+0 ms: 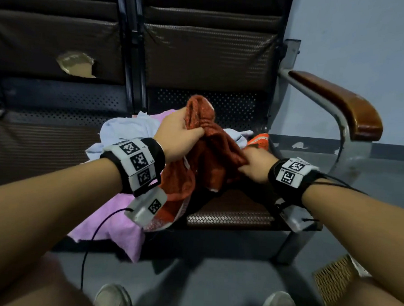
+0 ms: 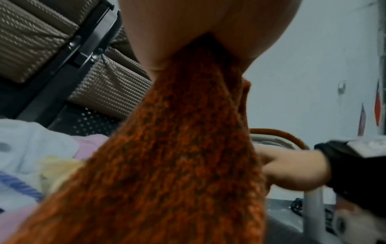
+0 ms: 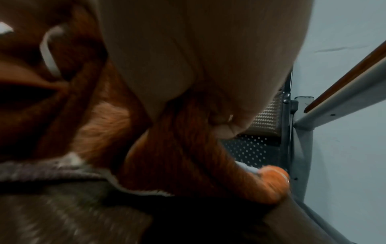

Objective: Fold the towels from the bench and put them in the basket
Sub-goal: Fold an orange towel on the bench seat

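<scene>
A rust-orange towel (image 1: 211,144) hangs bunched above the bench seat (image 1: 235,217). My left hand (image 1: 181,134) grips its upper part, with a bunch sticking up above the fist; the left wrist view shows the orange towel (image 2: 183,156) running down from the left hand (image 2: 198,41). Lower and to the right, my right hand (image 1: 254,166) holds another fold of it, and in the right wrist view the right hand (image 3: 198,74) is curled on the orange cloth (image 3: 188,148). A pink towel (image 1: 108,229) and a pale blue towel (image 1: 127,132) lie on the seat beneath. No basket is clearly in view.
The bench has dark backrests (image 1: 202,47) and a wooden armrest (image 1: 339,104) on a metal frame at the right, against a pale wall (image 1: 366,32). Something woven (image 1: 332,276) sits on the grey floor at lower right. My shoes (image 1: 114,298) are near the bottom edge.
</scene>
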Motion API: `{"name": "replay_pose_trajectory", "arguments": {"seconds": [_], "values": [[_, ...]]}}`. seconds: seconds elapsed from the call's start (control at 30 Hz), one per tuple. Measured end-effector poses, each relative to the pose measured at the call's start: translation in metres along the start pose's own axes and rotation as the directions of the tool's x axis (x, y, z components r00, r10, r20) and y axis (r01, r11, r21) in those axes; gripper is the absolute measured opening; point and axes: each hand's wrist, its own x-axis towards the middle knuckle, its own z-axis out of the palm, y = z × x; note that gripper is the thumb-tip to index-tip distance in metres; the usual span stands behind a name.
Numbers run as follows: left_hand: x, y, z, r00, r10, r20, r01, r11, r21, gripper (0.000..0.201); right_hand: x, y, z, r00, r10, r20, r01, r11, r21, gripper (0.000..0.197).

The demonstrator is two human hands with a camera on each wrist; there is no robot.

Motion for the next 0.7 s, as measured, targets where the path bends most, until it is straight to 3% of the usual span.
{"name": "replay_pose_trajectory", "arguments": {"seconds": [0.1, 0.17, 0.23, 0.3, 0.37, 0.4, 0.47, 0.57, 0.63, 0.7], "values": [[0.006, -0.014, -0.013, 0.987, -0.044, -0.153, 0.08, 0.968, 0.237, 0.058, 0.001, -0.014, -0.023, 0.953, 0.022, -0.301, 0.031, 0.985, 0.171, 0.014], [0.005, -0.019, -0.016, 0.993, -0.031, -0.117, 0.07, 0.935, 0.349, 0.099, -0.001, -0.031, -0.033, 0.894, 0.017, -0.447, 0.127, 0.948, 0.291, 0.015], [0.002, -0.019, -0.01, 0.995, 0.093, 0.033, -0.097, 0.878, 0.468, 0.114, -0.005, -0.049, -0.039, 0.86, -0.043, -0.508, 0.245, 0.909, 0.338, 0.026], [0.001, -0.021, 0.001, 0.964, 0.183, 0.193, -0.254, 0.843, 0.473, 0.078, -0.008, -0.062, -0.039, 0.847, -0.112, -0.52, 0.328, 0.88, 0.344, 0.034], [-0.001, -0.022, 0.006, 0.96, 0.185, 0.209, -0.258, 0.876, 0.409, 0.033, -0.008, -0.064, -0.036, 0.852, -0.139, -0.504, 0.347, 0.872, 0.346, 0.037], [0.0, -0.023, 0.007, 0.97, 0.166, 0.18, -0.221, 0.908, 0.357, 0.024, -0.007, -0.061, -0.033, 0.868, -0.132, -0.478, 0.332, 0.87, 0.364, 0.039], [0.002, -0.021, 0.006, 0.986, 0.114, 0.121, -0.138, 0.967, 0.214, 0.017, -0.007, -0.051, -0.024, 0.935, -0.117, -0.335, 0.264, 0.86, 0.437, 0.045], [0.005, -0.012, 0.004, 0.995, 0.075, 0.066, -0.075, 0.997, 0.0, 0.006, -0.005, -0.034, -0.008, 0.988, -0.117, -0.097, 0.145, 0.915, 0.376, 0.027], [0.006, -0.011, 0.005, 0.999, 0.036, 0.015, -0.036, 0.999, -0.029, 0.001, -0.003, -0.027, -0.007, 0.995, -0.024, -0.1, 0.065, 0.904, 0.423, 0.016], [0.009, -0.019, 0.005, 0.996, -0.017, -0.084, 0.018, 1.0, 0.011, 0.012, -0.001, -0.029, -0.013, 0.988, 0.047, -0.145, 0.059, 0.76, 0.647, 0.012]]}}
